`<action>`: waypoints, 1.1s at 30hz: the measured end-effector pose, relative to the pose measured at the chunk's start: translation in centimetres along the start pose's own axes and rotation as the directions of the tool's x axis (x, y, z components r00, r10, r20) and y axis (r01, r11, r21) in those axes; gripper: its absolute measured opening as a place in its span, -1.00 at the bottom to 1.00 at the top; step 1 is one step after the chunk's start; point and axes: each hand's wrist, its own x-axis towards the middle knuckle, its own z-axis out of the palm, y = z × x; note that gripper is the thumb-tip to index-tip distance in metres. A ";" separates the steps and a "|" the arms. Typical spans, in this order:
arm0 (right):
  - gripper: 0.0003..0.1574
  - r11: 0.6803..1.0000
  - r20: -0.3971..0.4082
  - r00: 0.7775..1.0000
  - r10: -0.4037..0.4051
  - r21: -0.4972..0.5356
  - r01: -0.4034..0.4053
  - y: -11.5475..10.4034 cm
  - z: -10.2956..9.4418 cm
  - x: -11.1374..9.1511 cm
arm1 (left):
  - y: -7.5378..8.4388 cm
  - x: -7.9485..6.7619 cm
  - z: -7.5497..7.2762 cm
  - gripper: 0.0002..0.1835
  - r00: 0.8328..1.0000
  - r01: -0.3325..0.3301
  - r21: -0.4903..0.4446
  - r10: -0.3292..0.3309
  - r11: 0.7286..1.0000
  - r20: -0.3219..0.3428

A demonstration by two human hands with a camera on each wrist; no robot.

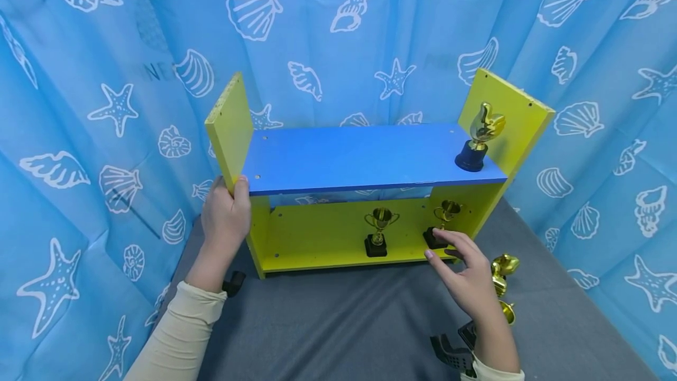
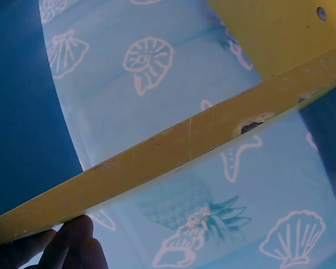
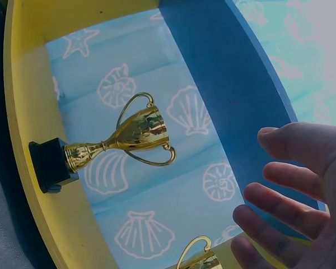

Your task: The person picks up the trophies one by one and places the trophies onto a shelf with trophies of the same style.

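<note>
A small shelf unit has a blue middle board [image 1: 349, 157] and yellow-green side panels [image 1: 230, 128]. My left hand [image 1: 226, 210] grips the front edge of the left panel; the wrist view shows its fingers [image 2: 75, 235] against that panel. My right hand [image 1: 465, 275] holds nothing and is spread in front of the right-hand trophy cup [image 1: 448, 211], partly covering its black base. Farther left on the lower board stands another gold trophy cup [image 1: 381, 222], upright. A gold thumbs-up trophy [image 1: 480, 134] is upright at the right end of the blue board.
Several gold trophies [image 1: 505, 266] lie on the grey cloth [image 1: 328, 322] right of the shelf, partly hidden by my right forearm. Behind the shelf hangs a blue curtain [image 1: 328, 46] with white shell prints. Black wrist mounts [image 1: 449, 353] show at both wrists.
</note>
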 end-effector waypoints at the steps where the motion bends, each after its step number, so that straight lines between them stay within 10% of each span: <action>1: -0.40 1.000 0.001 1.000 0.007 -0.001 -0.007 0.0 0.0 0.0 | 0.0 0.0 0.0 -0.49 1.000 0.001 0.000 -0.001 1.000 0.001; 33: -0.41 0.996 -0.006 1.000 0.021 -0.081 -0.022 0.6 -1.0 -0.7 | -0.1 0.0 0.1 -0.47 1.000 -0.004 0.007 0.004 1.000 -0.015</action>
